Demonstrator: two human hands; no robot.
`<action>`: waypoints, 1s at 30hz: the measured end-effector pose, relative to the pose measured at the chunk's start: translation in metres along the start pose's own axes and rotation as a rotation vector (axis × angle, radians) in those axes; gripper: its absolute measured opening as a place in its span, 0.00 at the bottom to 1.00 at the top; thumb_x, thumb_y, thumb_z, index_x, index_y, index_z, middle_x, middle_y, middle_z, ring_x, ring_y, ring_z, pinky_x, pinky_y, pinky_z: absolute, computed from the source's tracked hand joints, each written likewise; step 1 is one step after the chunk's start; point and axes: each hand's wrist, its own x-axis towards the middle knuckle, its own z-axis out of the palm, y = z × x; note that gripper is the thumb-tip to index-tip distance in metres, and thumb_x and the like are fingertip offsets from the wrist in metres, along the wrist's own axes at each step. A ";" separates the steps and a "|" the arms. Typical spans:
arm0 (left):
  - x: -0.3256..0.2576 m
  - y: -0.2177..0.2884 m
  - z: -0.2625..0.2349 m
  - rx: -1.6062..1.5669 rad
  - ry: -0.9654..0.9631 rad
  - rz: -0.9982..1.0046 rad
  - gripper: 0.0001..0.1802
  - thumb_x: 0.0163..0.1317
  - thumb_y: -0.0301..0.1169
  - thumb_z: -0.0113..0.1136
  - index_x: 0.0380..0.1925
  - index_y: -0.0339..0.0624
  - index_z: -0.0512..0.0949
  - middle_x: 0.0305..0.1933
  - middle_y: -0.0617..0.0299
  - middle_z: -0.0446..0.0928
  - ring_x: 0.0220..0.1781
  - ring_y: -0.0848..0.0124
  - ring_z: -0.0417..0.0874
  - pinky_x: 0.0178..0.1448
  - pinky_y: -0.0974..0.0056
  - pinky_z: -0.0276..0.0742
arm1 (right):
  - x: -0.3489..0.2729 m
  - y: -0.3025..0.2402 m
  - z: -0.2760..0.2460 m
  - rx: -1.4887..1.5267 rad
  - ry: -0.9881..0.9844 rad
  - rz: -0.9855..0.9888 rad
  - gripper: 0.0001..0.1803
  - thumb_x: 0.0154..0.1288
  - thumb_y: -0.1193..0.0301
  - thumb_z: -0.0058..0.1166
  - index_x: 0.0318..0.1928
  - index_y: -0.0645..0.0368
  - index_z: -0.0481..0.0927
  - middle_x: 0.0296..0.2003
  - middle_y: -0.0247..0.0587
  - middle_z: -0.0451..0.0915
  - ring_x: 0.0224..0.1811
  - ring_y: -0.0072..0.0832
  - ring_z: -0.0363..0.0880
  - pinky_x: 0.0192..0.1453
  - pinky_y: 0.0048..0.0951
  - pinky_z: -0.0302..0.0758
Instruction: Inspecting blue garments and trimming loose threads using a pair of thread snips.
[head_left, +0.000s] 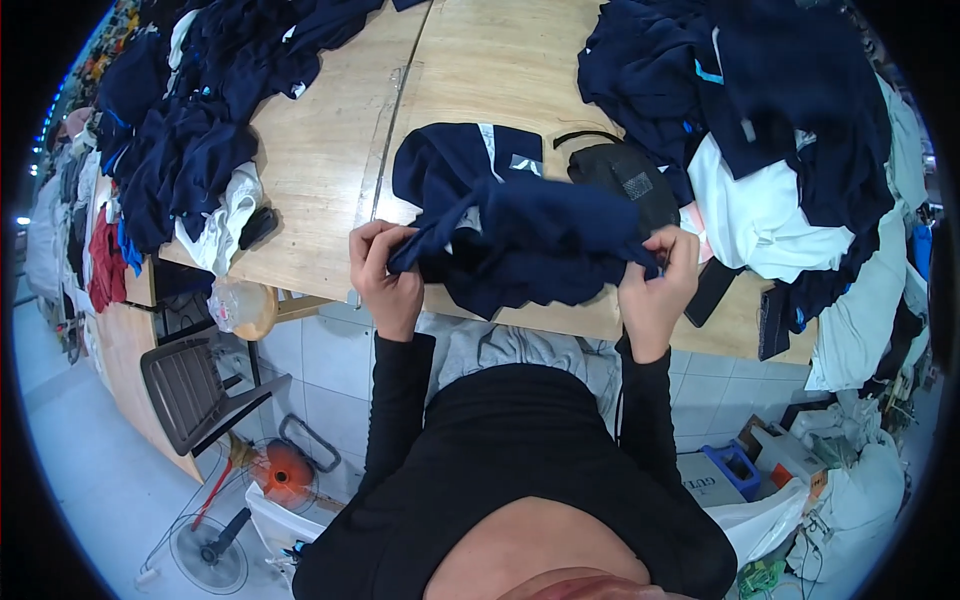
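Observation:
A navy blue garment (550, 225) is stretched between my two hands, over the front edge of the wooden table (490, 70). My left hand (386, 275) pinches its left end, and my right hand (660, 285) pinches its right end. The fabric hangs in loose folds, partly blurred, with a dark opening near the left. Part of the navy cloth lies flat on the table behind, with a pale strip and a small clear patch on it. Behind my right hand rests a black pouch-like thing (635, 185) with a strap, partly covered by the garment.
Navy garments (195, 130) are heaped at the left, with a white cloth (232, 215) below. Another navy heap (660, 80) and a white garment (765, 210) lie at the right. A dark flat object (710, 292) sits near my right hand. Below left stand a chair (195, 390) and a fan (285, 475).

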 end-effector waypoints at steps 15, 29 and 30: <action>0.011 0.003 -0.023 -0.121 -0.910 -0.251 0.40 0.51 0.31 0.81 0.68 0.41 0.83 0.54 0.53 0.75 0.55 0.59 0.81 0.58 0.57 0.81 | -0.006 0.029 -0.018 0.641 -0.389 0.362 0.18 0.56 0.85 0.65 0.46 0.59 0.75 0.46 0.34 0.76 0.52 0.24 0.75 0.63 0.25 0.71; 0.037 0.021 -0.035 0.073 -0.048 0.003 0.15 0.65 0.20 0.75 0.52 0.40 0.91 0.41 0.69 0.72 0.35 0.80 0.63 0.36 0.71 0.56 | 0.012 -0.004 -0.034 0.258 -0.193 0.143 0.18 0.59 0.82 0.74 0.46 0.62 0.79 0.37 0.31 0.81 0.39 0.18 0.78 0.47 0.21 0.76; 0.038 0.026 -0.037 0.082 -0.045 -0.002 0.15 0.65 0.20 0.75 0.52 0.40 0.91 0.41 0.69 0.72 0.35 0.80 0.63 0.36 0.71 0.56 | 0.013 -0.006 -0.032 0.177 -0.114 0.079 0.17 0.59 0.83 0.73 0.45 0.62 0.79 0.38 0.32 0.81 0.39 0.19 0.78 0.47 0.21 0.76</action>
